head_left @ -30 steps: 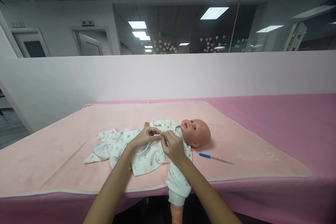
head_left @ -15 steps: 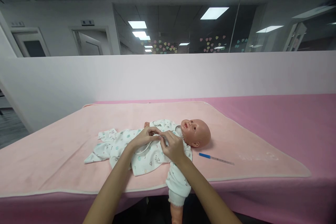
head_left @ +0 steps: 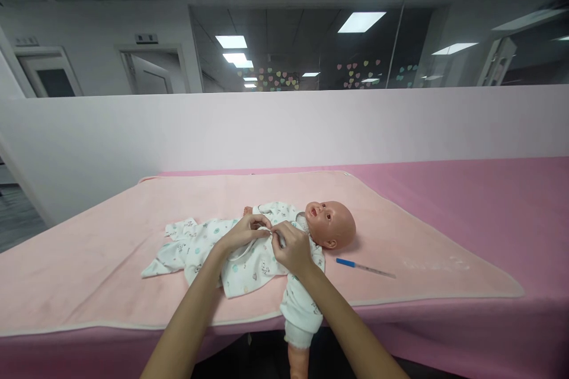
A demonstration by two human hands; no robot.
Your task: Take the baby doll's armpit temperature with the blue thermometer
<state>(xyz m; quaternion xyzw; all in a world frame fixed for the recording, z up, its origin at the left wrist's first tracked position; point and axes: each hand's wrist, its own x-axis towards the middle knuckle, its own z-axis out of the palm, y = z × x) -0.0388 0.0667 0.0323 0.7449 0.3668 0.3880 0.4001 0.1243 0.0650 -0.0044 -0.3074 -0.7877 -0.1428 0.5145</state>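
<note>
A baby doll (head_left: 331, 225) lies on its back with its head to the right. It wears a white printed baby outfit (head_left: 249, 275), whose front flap spreads toward me. Over the doll's chest, my left hand (head_left: 244, 233) and my right hand (head_left: 291, 244) meet with fingertips together. Both hands pinch the cloth of the outfit at the chest; the exact bit between the fingers is hidden. One doll arm in its sleeve (head_left: 300, 311) hangs toward me past the table's front edge.
A thermometer-like stick with a blue cap (head_left: 345, 262) lies right of the doll's shoulder. Beneath is a peach blanket (head_left: 111, 237) on a pink table cover (head_left: 511, 213). Behind the table runs a low white wall (head_left: 284, 130) with glass above.
The hands keep their pinch at the doll's chest, with only slight finger movement. The whole view has shifted very slightly.
</note>
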